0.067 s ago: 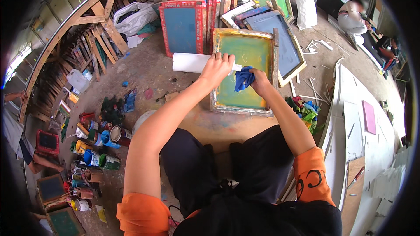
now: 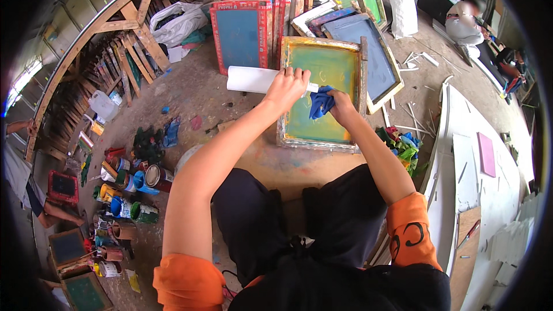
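Note:
A white bottle [image 2: 247,79] lies almost level in my left hand [image 2: 288,88], its narrow end pointing right. My fingers wrap round it close to that end. The tip meets a crumpled blue cloth [image 2: 320,104], which my right hand [image 2: 342,108] grips. Both hands are over a wooden-framed printing screen [image 2: 299,129] with a yellow-green mesh, tilted up in front of my knees. Whether any liquid leaves the bottle cannot be seen.
Red-edged screens [image 2: 239,40] stand stacked behind, beside a blue-grey screen [image 2: 360,52]. Paint cans [image 2: 158,177] crowd the floor at left; coloured rags [image 2: 403,148] lie at right near white sheets [image 2: 495,196]. One person [image 2: 464,23] crouches far right; another person's arm [image 2: 60,215] shows at left.

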### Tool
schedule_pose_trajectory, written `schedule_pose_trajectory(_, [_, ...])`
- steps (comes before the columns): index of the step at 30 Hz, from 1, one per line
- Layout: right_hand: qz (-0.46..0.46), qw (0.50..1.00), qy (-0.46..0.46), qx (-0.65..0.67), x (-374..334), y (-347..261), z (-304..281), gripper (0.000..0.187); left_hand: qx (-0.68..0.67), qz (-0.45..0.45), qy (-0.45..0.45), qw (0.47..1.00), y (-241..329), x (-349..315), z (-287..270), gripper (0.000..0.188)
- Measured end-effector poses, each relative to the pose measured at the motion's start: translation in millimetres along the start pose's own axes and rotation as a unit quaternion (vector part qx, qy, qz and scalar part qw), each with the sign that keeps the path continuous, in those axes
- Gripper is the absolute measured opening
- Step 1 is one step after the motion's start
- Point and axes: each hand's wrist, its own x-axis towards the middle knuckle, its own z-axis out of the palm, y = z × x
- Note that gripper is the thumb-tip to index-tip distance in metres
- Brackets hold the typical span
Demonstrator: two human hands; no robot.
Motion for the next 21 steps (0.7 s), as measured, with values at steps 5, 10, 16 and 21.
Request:
schedule_pose_trajectory(5, [-0.019, 1.000, 0.023, -0.004, 3.6, 2.2, -0.3, 0.025, 0.043, 0.034, 0.032, 0.998, -5.6, 2.1, 5.8, 0.032])
schedule_pose_trajectory(10, [-0.039, 0.998, 0.036, -0.018, 4.5, 3.5, -1.5, 0.024, 0.025, 0.039, 0.025, 0.999, -7.1, 6.0, -1.7, 0.024])
schedule_pose_trajectory(16, [-0.050, 0.997, 0.040, -0.039, 0.6, 4.1, 0.4, 0.024, 0.021, 0.027, 0.047, 0.998, -13.1, 12.1, -0.8, 0.022])
schedule_pose_trajectory(21, [-0.058, 0.997, 0.031, -0.044, -4.9, 2.0, -1.7, 0.024, 0.029, 0.068, 0.058, 0.996, -9.4, 16.5, 0.3, 0.024])
